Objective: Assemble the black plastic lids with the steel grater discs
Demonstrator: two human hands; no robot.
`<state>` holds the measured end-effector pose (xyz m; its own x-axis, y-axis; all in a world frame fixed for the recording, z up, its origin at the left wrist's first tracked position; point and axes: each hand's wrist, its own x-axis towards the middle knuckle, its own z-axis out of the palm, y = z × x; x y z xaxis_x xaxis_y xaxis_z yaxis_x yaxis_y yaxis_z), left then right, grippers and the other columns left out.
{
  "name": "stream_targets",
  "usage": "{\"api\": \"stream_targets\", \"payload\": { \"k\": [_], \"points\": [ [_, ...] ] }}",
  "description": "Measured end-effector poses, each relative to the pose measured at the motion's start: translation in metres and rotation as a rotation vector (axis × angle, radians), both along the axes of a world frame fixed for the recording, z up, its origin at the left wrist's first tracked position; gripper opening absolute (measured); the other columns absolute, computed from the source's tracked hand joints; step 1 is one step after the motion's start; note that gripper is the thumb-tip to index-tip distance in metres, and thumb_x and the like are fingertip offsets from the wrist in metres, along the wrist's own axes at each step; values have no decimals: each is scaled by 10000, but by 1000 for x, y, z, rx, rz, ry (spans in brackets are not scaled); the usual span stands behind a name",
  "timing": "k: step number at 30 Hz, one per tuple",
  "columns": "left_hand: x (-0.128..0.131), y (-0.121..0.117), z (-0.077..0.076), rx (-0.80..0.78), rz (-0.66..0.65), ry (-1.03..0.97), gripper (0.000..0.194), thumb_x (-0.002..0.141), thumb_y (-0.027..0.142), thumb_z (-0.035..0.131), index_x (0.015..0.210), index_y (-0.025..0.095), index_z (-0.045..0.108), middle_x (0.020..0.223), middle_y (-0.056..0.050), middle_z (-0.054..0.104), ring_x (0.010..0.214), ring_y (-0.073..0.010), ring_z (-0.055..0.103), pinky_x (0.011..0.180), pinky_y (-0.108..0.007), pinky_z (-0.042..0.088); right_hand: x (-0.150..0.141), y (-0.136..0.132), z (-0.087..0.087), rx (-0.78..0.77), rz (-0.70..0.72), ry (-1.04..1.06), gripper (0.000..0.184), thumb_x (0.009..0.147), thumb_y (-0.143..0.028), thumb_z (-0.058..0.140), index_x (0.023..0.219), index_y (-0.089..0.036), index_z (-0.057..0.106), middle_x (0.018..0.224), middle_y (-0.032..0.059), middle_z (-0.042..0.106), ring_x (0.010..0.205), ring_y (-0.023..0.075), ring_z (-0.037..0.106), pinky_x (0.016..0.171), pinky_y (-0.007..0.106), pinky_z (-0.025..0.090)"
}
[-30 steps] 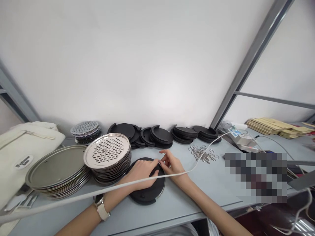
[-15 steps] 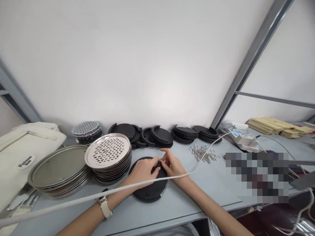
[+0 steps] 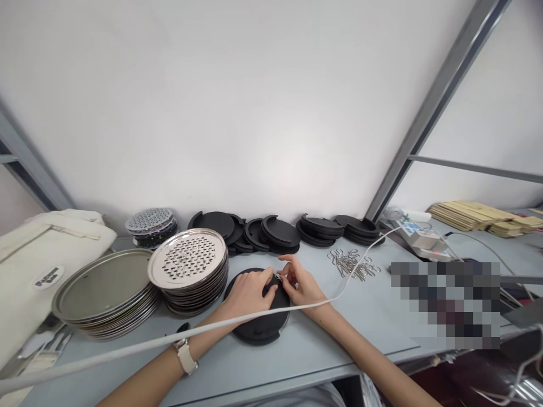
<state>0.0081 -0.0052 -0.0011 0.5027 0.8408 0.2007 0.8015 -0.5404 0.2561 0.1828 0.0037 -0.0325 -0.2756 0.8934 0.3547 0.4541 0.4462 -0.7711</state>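
Note:
A black round disc point(image 3: 263, 330) with a raised rim lies flat on the grey table in front of me. My left hand point(image 3: 250, 291) rests across its top, thumb and fingers gripping near the far right part of the rim. At that same edge, my right hand point(image 3: 299, 285) pinches a small shiny metal piece point(image 3: 278, 276), which looks like one of the wire hooks; the fingers cover most of it. Several loose wire hooks point(image 3: 352, 264) lie in a heap to the right. Left of the disc stands a stack of round metal grater plates point(image 3: 189, 260).
More black discs point(image 3: 280, 233) are piled along the wall. Round metal trays point(image 3: 106, 285) are stacked at the left beside a cream bag point(image 3: 76, 240). A white cable point(image 3: 314, 304) crosses in front of both forearms. Wooden strips point(image 3: 470, 216) lie far right.
The disc has turned slightly under my left hand and shifted a little to the right. My right hand keeps its pinch at the rim, where a bit more of the metal piece shows.

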Motion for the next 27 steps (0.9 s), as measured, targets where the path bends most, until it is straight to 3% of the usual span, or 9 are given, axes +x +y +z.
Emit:
{"api": "stream_targets", "payload": {
  "k": [8,15,23,27],
  "points": [
    [1,0,1,-9,19,24,82,891,295,479,849,226,466,738,9,618,689,-197,621,555,-281,311,-2,-8,8,-5,2,-36,318,842,-123,354,1146,-216,350,831,-7,505,612,125,505,610,256,435],
    [1,2,1,-11,35,57,81,906,301,454,881,225,471,761,-5,628,712,-211,631,566,-281,333,0,-15,8,-22,37,12,285,893,-164,343,1172,-224,351,870,33,565,829,174,605,730,299,479],
    [2,2,0,4,23,92,111,932,312,416,897,217,462,771,-25,623,722,-215,632,564,-277,339,7,-9,5,-103,-44,142,219,874,-255,421,1084,-220,370,901,33,563,639,132,580,635,299,515],
    [1,1,0,6,7,99,92,937,295,410,910,219,456,786,-28,628,733,-219,634,572,-278,350,6,-8,4,-93,-68,182,172,876,-292,438,1025,-217,396,807,11,555,671,150,616,650,303,525]
  ]
}}
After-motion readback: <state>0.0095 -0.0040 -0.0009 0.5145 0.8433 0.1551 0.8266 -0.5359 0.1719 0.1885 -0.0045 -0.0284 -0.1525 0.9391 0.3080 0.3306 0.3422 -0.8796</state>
